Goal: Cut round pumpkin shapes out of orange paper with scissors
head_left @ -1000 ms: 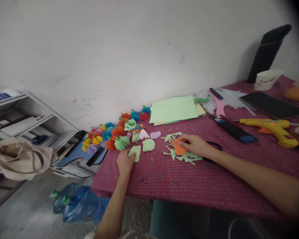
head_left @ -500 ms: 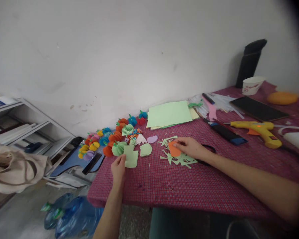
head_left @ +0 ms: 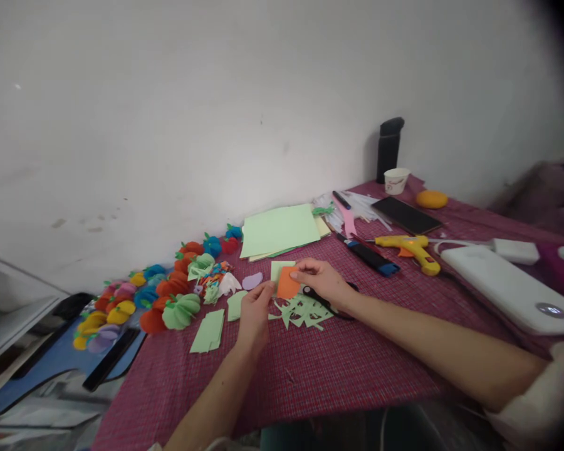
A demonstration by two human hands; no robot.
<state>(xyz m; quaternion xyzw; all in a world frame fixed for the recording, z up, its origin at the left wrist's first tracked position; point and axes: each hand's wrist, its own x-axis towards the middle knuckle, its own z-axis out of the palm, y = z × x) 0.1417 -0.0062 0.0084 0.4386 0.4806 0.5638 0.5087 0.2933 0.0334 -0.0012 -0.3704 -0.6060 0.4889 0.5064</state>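
My left hand (head_left: 255, 308) and my right hand (head_left: 323, 282) meet over the red checked tablecloth (head_left: 338, 363). Together they pinch a small orange paper cut-out (head_left: 287, 283) laid against a light green paper piece (head_left: 279, 270). Black scissors (head_left: 324, 302) lie partly under my right hand, on a heap of green paper scraps (head_left: 301, 311). A folded green strip (head_left: 208, 331) lies on the cloth left of my left hand, with a green cut-out (head_left: 235, 305) beside it.
A row of coloured paper pumpkins (head_left: 169, 293) runs along the table's left edge. Green paper sheets (head_left: 278, 230), a yellow glue gun (head_left: 411, 246), a black cutter (head_left: 369, 257), a tablet (head_left: 407, 215), a white box (head_left: 507, 288), a cup (head_left: 396, 180) and a black bottle (head_left: 388, 149) stand farther back.
My left hand has come right from the green strip to join my right hand. The orange piece is lifted off the scraps between both hands. The view has swung right.
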